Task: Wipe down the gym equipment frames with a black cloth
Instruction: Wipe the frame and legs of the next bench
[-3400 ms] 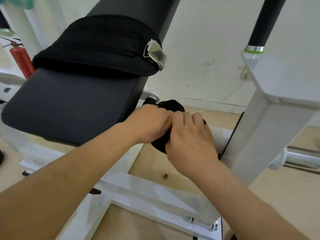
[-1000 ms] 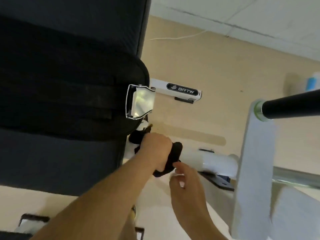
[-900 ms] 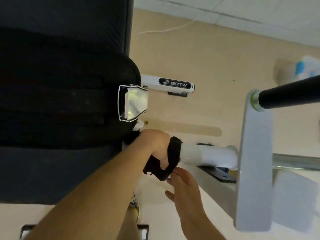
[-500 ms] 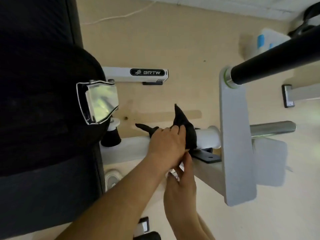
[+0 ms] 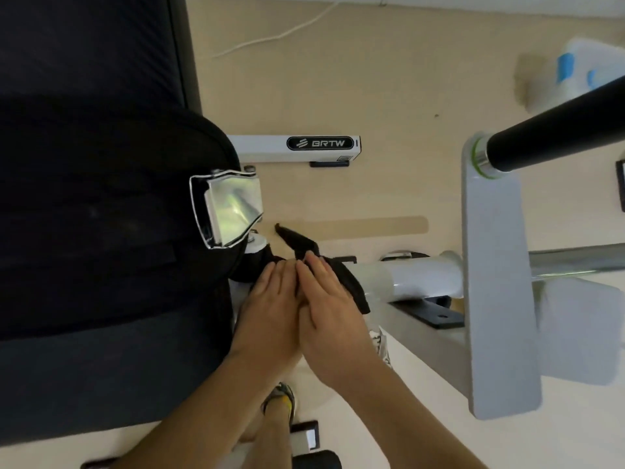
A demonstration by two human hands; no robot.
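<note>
A black cloth (image 5: 348,280) is draped over the white round bar (image 5: 416,277) of a gym machine frame, one corner sticking up at the left. My left hand (image 5: 270,306) and my right hand (image 5: 329,309) lie side by side on the cloth, fingers pressing it against the bar. Most of the cloth is hidden under my hands. The bar runs right into a white upright plate (image 5: 493,282).
A black padded seat with a belt and a shiny metal buckle (image 5: 230,211) fills the left. A black foam handle (image 5: 558,133) juts out at the upper right. A white "BRTW" frame foot (image 5: 294,148) lies on the tan floor behind. My shoe (image 5: 280,397) shows below.
My hands and the cloth have slid left along the bar, toward the seat. My right hand has come up from under the bar and now lies on the cloth beside the left.
</note>
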